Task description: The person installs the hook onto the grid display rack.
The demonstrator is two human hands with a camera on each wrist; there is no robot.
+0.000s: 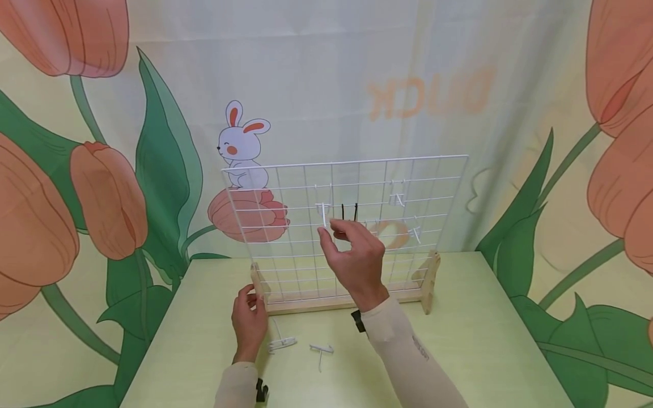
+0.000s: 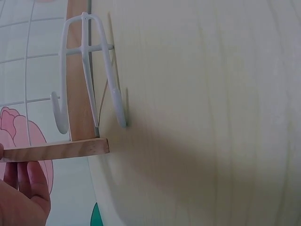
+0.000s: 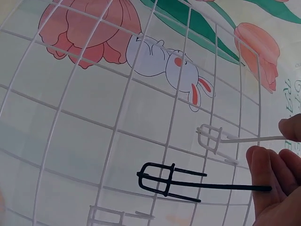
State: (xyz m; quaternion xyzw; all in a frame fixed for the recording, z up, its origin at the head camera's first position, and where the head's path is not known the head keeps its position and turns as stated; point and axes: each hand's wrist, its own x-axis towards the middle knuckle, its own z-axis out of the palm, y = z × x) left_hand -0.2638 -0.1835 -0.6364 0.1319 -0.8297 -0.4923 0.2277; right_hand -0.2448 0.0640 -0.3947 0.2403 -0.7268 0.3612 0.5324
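Observation:
A white wire grid panel (image 1: pixel 301 243) stands upright in a wooden base (image 1: pixel 306 306). My left hand (image 1: pixel 249 317) holds the base's left foot (image 2: pixel 56 151), its fingers against one side. My right hand (image 1: pixel 359 258) is in front of the panel, its thumb and index finger around the tip of a white hook (image 3: pixel 249 139) that hangs on the grid. Next to that hook, a black hook (image 3: pixel 211 186) hangs on the grid, its prong reaching to the right fingers. Part of the black hook is behind the right hand in the head view.
Two more white hooks, an upper one (image 1: pixel 398 199) and a lower one (image 1: pixel 415 233), hang at the panel's right side. On the table (image 1: pixel 474 340) in front of the base lie a white wire hook (image 1: pixel 282 343) and another white hook (image 1: pixel 321 349). A printed curtain (image 1: pixel 316 85) hangs behind.

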